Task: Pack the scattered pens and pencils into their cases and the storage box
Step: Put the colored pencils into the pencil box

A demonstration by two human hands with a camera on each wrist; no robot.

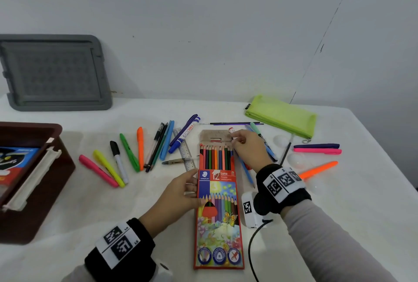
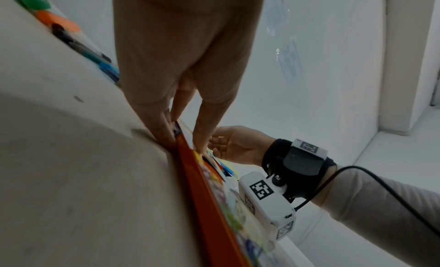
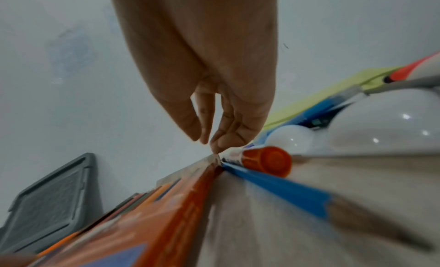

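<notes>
At the table's (image 1: 339, 202) left edge sits a brown storage box (image 1: 48, 193) with a blue packet inside, and a grey lid (image 1: 54, 73) leans on the wall at the back left corner. A fan of loose markers (image 1: 108, 167) and pens (image 1: 158, 146) lies toward the middle, with a ruler (image 1: 186, 152) beside them. The left hand (image 1: 178, 191) reaches in from the near edge, forearm angled to the right, thumb on top and fingers (image 2: 161, 128) along the left side of the pencil case (image 1: 218, 220), gripping it flat on the table. The case lies in the middle, its flap (image 1: 214, 137) open toward the back edge and the coloured pencils (image 1: 214, 157) sticking out of it. The right hand (image 1: 246, 148) comes in from the near right, wrist raised, fingertips (image 3: 219, 143) bent down and pinching the flap's right corner. A blue pencil (image 1: 245, 168) lies just beside the case's right side. Toward the back right corner lies a green pouch (image 1: 281, 115), with more highlighters (image 1: 316, 148) near the right edge.
</notes>
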